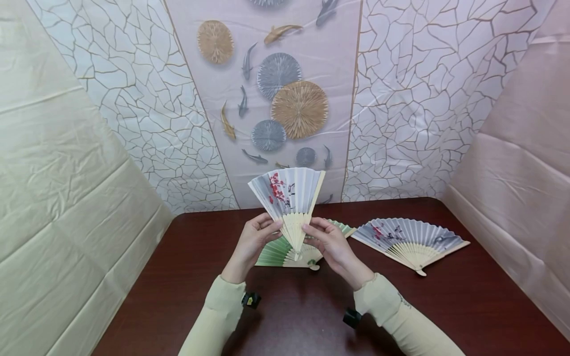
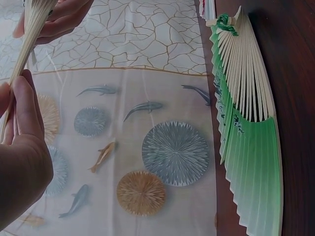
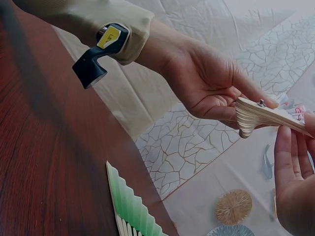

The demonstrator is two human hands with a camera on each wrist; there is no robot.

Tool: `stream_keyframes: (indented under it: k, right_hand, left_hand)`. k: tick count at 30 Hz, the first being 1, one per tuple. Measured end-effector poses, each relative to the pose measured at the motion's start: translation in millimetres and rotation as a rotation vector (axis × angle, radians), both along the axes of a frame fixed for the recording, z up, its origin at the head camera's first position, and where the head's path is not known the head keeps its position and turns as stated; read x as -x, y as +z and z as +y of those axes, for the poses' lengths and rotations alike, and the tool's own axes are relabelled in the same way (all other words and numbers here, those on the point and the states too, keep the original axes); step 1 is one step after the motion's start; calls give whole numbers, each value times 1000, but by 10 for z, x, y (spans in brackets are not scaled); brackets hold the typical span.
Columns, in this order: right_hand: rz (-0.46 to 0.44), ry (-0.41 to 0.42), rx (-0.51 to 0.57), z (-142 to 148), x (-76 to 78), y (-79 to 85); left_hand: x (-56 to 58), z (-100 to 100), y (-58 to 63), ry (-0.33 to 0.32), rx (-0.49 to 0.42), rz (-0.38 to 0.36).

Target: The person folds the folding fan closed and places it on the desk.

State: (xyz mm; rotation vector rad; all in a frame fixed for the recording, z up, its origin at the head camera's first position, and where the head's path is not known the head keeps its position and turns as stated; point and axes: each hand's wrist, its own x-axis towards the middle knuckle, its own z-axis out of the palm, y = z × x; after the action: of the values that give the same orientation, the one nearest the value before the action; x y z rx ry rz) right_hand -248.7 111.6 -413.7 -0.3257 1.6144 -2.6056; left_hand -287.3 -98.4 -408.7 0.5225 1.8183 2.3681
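Note:
Both hands hold up a partly spread grey-white folding fan (image 1: pixel 285 193) with red blossoms and pale wooden ribs. The left hand (image 1: pixel 256 240) pinches its left side between thumb and fingers. On the opposite edge, the right hand (image 1: pixel 331 244) pinches the ribs in the same manner. In the right wrist view, the fan's riveted end (image 3: pixel 248 115) juts out between the two hands. Behind and below the raised fan, a green folding fan (image 1: pixel 271 253) lies spread on the table, partly hidden; its green tassel cord (image 2: pixel 226 24) shows in the left wrist view.
A second grey folding fan (image 1: pixel 411 235) with a red blossom print lies spread at the right of the dark red wooden table (image 1: pixel 178 287). Patterned cloth (image 1: pixel 401 99) hangs behind the table, with plain cloth at both sides. Each wrist wears a small black camera (image 1: pixel 251 300).

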Motion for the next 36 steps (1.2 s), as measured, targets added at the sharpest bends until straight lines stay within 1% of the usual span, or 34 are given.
stream_keyframes:
  k: [11,19,36]
  right_hand:
    - [-16,-15,-31,-2,16,-54]
    - [-42,-34,-41,-12,29,-77]
    - [-42,-13,-59,-12,28,-114]
  left_hand:
    - [7,11,-6,-24,34,-19]
    - [4,18,-5,-23,60,-26]
    - [-3,25,-14,-36,111,-33]
